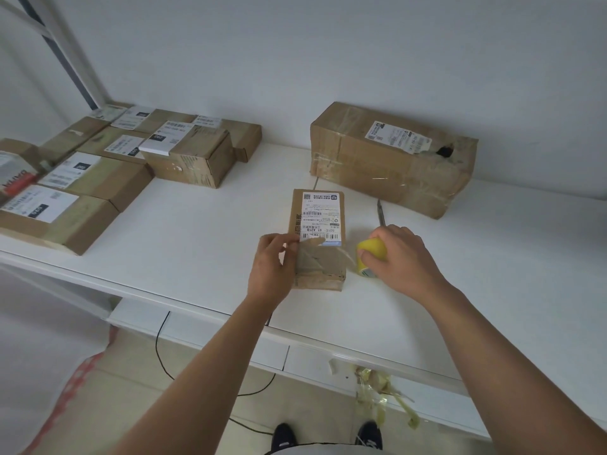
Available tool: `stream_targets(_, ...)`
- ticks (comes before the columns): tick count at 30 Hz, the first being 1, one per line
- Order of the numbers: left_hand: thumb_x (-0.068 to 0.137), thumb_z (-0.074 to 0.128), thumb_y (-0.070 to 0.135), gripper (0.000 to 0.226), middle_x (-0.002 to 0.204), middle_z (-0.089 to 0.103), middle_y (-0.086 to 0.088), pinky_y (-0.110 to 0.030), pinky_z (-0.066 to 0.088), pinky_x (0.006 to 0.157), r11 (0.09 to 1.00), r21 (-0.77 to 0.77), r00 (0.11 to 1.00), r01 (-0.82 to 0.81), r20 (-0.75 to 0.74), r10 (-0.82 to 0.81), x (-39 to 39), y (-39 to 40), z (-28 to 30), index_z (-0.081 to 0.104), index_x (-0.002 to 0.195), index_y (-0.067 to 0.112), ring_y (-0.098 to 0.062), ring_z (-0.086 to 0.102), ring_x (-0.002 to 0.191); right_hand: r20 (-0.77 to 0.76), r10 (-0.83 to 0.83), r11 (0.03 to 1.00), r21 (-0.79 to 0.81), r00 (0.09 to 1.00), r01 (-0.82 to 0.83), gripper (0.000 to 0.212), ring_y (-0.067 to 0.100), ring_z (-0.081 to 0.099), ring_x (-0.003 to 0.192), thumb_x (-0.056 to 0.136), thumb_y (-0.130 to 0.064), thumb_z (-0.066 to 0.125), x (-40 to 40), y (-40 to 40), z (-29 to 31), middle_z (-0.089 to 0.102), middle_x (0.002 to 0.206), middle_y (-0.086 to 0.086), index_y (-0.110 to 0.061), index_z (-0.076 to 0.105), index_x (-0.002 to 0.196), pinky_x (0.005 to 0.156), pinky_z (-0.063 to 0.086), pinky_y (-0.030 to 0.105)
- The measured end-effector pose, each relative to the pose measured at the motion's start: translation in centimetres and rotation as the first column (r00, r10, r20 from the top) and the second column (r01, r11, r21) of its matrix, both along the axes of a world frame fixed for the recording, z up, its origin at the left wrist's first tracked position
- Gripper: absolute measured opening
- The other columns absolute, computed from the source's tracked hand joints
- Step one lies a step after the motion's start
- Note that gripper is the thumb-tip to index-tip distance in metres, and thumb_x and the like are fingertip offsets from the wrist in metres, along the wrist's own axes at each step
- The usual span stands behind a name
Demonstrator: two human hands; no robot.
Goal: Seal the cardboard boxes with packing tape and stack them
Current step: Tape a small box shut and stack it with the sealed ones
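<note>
Small cardboard box (317, 239) mid tabletop (197, 224), near front edge. Left hand (274, 269) pinches tape strip on box's left side. Right hand (402, 257) grips yellow tape roll (371, 254) just right of box.

Both forearms are bare from the near edge of the view out to the wrists, with no sleeve showing on either. The left hand (274, 269) and the right hand (399, 257) carry no glove, and no ring, watch or band can be seen on the fingers or wrists. At the near edge, between the two arms, a strip of light grey or white cloth shows, apparently the hem of a garment; its cut cannot be told. Below on the floor are two dark shoes, the left shoe (284, 436) plain black and the right shoe (369, 435) black with a small pale mark and a pale lace or thread near its toe.
</note>
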State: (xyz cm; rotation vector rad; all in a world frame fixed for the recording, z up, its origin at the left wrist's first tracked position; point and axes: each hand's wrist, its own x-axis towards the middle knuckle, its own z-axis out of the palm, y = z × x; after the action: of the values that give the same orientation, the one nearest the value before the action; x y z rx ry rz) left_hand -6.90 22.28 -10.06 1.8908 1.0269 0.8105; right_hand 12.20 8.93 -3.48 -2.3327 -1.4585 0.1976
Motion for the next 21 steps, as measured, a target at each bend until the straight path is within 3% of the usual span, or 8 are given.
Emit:
stream_targets(3,0.103,0.052,0.026,0.027,0.120,0.047,0.009,-0.040,0.055,0.091,0.997,-0.047,0.998,0.067,0.017,-0.066,-0.7,-0.1,-0.7,0.062,0.128,0.028,-0.015,0.057,0.114,-0.004,-0.003,1.000,0.008,1.000,0.003,0.027,0.028,0.051,0.100,0.090,-0.038,0.062,0.0,-0.1,-0.1,0.061,0.101,0.004,-0.015,0.060,0.102,0.089,0.038,0.039)
stream_targets(7,0.102,0.054,0.023,0.032,0.120,0.045,0.010,-0.009,0.047,0.084,0.981,-0.166,0.993,0.103,0.078,-0.091,-1.3,-0.7,-0.3,0.055,0.131,0.037,-0.010,0.054,0.116,-0.012,0.002,1.000,0.013,1.000,-0.002,0.027,0.027,0.051,0.100,0.090,-0.038,0.062,0.0,-0.2,-0.1,0.060,0.101,0.003,-0.015,0.059,0.103,0.089,0.038,0.039)
stream_targets(9,0.101,0.057,0.024,0.034,0.122,0.046,0.008,-0.002,0.044,0.079,0.969,-0.227,0.994,0.096,0.081,-0.079,-1.3,-0.9,0.2,0.055,0.131,0.039,-0.005,0.055,0.113,-0.011,0.001,1.000,0.011,1.000,-0.001,0.027,0.027,0.051,0.101,0.091,-0.038,0.061,0.0,-0.3,-0.1,0.060,0.101,0.003,-0.015,0.059,0.104,0.089,0.037,0.039)
stream_targets(12,0.098,0.061,0.027,0.037,0.125,0.047,0.008,-0.007,0.049,0.081,0.966,-0.241,0.994,0.094,0.070,-0.079,-1.3,-0.8,0.3,0.056,0.134,0.037,-0.001,0.056,0.109,-0.015,0.002,1.000,0.009,1.000,-0.001,0.026,0.026,0.050,0.100,0.091,-0.038,0.061,-0.1,-0.3,0.0,0.060,0.101,0.003,-0.015,0.059,0.103,0.088,0.037,0.038)
stream_targets(15,0.097,0.063,0.024,0.038,0.128,0.046,0.004,-0.033,0.049,0.100,0.989,-0.132,0.997,0.068,-0.027,-0.072,-1.0,-0.5,0.2,0.058,0.135,0.027,-0.014,0.052,0.118,-0.009,-0.002,1.000,0.003,1.000,0.003,0.027,0.027,0.051,0.100,0.091,-0.039,0.061,-0.1,-0.3,-0.1,0.060,0.100,0.003,-0.015,0.059,0.103,0.088,0.038,0.038)
stream_targets(17,0.096,0.064,0.027,0.037,0.128,0.044,0.004,-0.044,0.047,0.103,0.996,-0.090,0.996,0.022,-0.090,-0.030,-0.3,-0.6,0.6,0.059,0.132,0.021,-0.020,0.048,0.123,-0.006,-0.004,1.000,-0.003,1.000,0.004,0.028,0.027,0.050,0.100,0.091,-0.039,0.061,-0.2,-0.3,0.0,0.060,0.101,0.004,-0.015,0.059,0.104,0.088,0.037,0.038)
stream_targets(21,0.093,0.065,0.043,0.045,0.132,0.042,0.000,-0.044,0.045,0.099,0.993,-0.118,0.985,-0.026,-0.175,0.005,1.0,-1.4,1.7,0.050,0.127,0.018,-0.022,0.044,0.124,-0.003,-0.004,1.000,-0.006,1.000,0.004,0.028,0.027,0.051,0.100,0.091,-0.039,0.061,-0.3,-0.3,0.2,0.060,0.101,0.004,-0.014,0.059,0.104,0.088,0.038,0.038)
